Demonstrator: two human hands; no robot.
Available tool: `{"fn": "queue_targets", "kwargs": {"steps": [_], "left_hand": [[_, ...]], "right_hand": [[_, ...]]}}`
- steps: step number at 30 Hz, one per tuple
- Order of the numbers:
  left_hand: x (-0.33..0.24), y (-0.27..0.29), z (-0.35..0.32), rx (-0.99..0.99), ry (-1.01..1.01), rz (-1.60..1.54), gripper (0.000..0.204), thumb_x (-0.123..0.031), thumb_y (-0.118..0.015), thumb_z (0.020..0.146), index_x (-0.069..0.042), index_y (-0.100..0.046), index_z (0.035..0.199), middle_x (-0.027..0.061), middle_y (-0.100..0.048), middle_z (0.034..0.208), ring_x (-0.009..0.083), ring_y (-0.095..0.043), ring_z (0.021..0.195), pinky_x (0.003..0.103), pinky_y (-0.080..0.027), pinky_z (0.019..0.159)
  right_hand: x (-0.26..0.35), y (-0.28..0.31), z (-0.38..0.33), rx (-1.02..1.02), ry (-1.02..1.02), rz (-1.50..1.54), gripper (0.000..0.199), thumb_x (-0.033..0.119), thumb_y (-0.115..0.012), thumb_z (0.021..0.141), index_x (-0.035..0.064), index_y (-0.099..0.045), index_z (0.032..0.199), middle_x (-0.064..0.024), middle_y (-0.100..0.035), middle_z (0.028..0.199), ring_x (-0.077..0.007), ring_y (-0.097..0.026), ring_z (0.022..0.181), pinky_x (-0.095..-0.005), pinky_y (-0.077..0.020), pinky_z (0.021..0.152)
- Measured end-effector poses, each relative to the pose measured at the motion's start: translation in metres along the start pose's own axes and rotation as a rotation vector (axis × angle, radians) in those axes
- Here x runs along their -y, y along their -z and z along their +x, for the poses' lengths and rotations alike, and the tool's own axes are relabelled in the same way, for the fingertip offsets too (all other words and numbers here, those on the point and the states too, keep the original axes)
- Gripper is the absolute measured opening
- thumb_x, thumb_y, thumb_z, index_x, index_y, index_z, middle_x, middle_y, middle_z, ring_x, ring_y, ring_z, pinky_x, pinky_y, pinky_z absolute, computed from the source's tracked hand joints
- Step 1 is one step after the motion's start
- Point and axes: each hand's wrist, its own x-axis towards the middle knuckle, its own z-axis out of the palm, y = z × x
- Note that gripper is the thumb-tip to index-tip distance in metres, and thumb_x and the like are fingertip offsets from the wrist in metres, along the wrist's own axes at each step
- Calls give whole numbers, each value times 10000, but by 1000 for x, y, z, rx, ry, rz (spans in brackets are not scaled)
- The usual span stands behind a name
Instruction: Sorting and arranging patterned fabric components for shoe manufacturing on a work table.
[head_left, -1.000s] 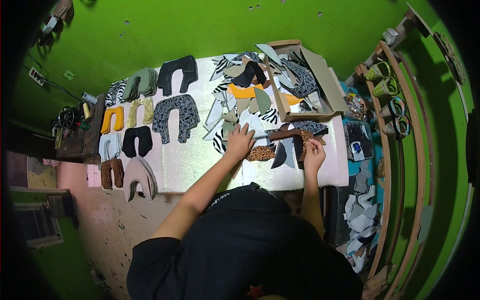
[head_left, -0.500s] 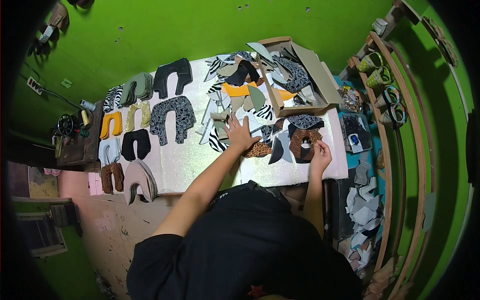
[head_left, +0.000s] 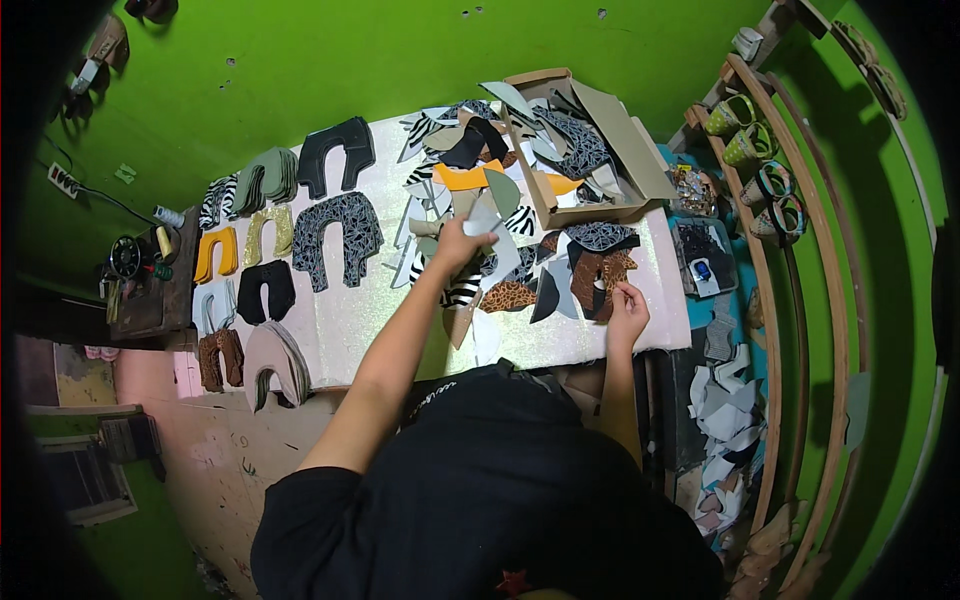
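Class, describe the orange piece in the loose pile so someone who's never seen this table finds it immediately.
On the whitish table, find the open cardboard box at the far right. Left of it lies a loose pile of cut pieces; the orange piece lies beyond the left hand. Plain orange sets it apart from the black piece above and olive piece at right.

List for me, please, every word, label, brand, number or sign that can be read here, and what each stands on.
Nothing reads clearly enough to quote.
White lettering on the black shirt: too small to read.
Red star on the same shirt: no readable words.
Cut pieces and cardboard box: no legible text.
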Motion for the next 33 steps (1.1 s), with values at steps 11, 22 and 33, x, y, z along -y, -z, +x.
{"fn": "queue_targets", "kwargs": {"steps": [11,22,33], "left_hand": [[-48,-1,12,-7,55,-526,460,-160,-730,706,23,-482,1047,105,-601,891,160,-593,771,281,-485,694],[31,-22,-7,-73,-234,88,339,-15,-560,754,-23,-494,1086,112,-526,1068,227,-490,1042,311,-397,866],[23,-43,-83,186,-473,796,453,-297,-649,710,-163,-525,1125,107,-438,1217,305,-353,1184,505,-258,976]], "right_hand": [[4,7,3,-7,-31,-15,108,-2,-568,802,-34,-580,905,-46,-584,833,-91,-525,750,-198,-417,673],[-1,4,6,-9,-16,-17,100,2,-567,804,-31,-576,898,-45,-580,826,-95,-519,737,-199,-415,653],[6,-24,7,73,22,38,91,-4,-538,815,-27,-561,899,-53,-573,870,-107,-523,805,-210,-410,738]]}}
